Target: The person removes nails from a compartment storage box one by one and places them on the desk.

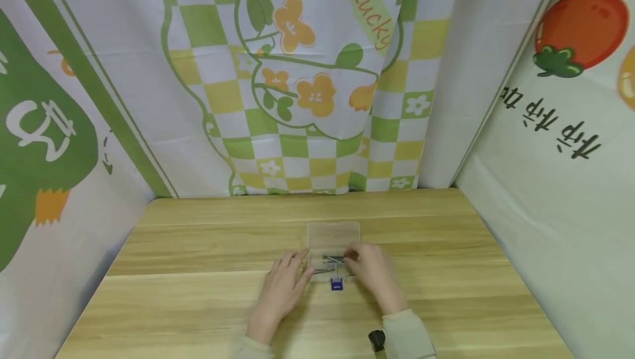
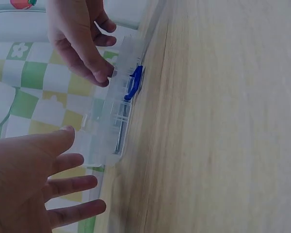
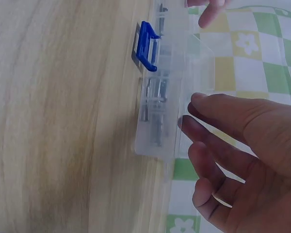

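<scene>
A clear plastic compartment box lies on the table, its clear lid swung back away from me. On its front edge is a blue latch. Several thin metal pieces, like nails or screws, lie inside the compartments. At the left side of the box, my left hand has its fingers extended, fingertips right at the wall. My right hand is over the right part, fingers loosely bent. In the right wrist view, a gap shows between thumb and index finger, with nothing visible in it.
Wood-grain table surrounds the box. Printed curtains hang along its back edge, and fabric walls rise at both sides. A black device sits by my right sleeve.
</scene>
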{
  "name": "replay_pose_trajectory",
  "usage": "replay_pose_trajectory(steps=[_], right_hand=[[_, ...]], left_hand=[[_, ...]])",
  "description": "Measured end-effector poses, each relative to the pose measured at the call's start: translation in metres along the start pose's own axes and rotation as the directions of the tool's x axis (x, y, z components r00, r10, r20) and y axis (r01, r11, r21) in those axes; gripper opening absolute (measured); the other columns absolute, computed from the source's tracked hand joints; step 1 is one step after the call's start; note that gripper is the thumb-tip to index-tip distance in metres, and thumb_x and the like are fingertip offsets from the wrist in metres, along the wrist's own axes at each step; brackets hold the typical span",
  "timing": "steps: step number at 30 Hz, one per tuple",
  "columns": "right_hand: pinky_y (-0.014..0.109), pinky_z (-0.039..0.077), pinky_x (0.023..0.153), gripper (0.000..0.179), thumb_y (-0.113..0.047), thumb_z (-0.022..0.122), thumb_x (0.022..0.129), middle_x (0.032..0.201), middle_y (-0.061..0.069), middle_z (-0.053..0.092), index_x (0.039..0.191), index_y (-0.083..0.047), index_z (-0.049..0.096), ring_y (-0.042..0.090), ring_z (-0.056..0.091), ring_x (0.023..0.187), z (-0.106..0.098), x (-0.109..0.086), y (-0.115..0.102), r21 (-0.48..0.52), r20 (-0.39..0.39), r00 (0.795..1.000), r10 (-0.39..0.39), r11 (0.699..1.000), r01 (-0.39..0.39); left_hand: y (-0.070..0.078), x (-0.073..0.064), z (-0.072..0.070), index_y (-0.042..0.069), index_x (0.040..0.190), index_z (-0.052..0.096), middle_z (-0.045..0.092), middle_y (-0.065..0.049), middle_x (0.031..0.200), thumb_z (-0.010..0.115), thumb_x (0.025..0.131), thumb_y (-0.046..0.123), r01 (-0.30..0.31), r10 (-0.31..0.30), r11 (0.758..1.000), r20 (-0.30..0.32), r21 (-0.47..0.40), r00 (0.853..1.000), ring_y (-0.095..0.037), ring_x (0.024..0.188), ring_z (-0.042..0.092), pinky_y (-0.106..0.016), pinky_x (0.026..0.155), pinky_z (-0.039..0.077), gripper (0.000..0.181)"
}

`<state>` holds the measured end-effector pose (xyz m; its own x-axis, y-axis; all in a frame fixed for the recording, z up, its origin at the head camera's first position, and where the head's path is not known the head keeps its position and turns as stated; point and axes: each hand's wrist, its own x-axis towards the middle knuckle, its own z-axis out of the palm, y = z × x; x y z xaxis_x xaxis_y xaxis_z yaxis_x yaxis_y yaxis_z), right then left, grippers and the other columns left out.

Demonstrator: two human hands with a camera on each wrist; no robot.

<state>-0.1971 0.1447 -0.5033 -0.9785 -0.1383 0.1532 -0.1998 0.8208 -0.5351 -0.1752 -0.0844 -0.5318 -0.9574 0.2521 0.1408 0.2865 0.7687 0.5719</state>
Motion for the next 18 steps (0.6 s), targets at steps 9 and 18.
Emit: replay_pose_trajectory(steps=[9,18], right_hand=[[0.043,0.059,0.079,0.007,-0.012,0.082,0.091,0.092,0.001,0.077,0.097,-0.012,0.079,0.019,0.071,0.084,0.008,0.009,-0.004,-0.010,0.041,0.999,0.000,1.000,0.000],[0.041,0.058,0.074,0.006,-0.014,0.083,0.091,0.092,0.000,0.077,0.095,-0.015,0.079,0.018,0.070,0.083,0.011,0.018,-0.009,-0.050,0.079,0.997,-0.008,0.999,0.012]], left_hand=[[0.000,0.002,0.005,0.006,0.150,0.056,0.059,-0.018,0.145,0.062,0.107,0.032,-0.014,0.014,0.999,0.006,0.036,1.000,-0.041,0.131,0.056,-0.065,0.102,0.048,0.051],[-0.001,0.002,0.008,0.008,0.150,0.057,0.061,-0.015,0.142,0.064,0.106,0.031,-0.017,0.017,0.998,0.001,0.063,1.000,-0.039,0.125,0.059,-0.063,0.097,0.050,0.050]])
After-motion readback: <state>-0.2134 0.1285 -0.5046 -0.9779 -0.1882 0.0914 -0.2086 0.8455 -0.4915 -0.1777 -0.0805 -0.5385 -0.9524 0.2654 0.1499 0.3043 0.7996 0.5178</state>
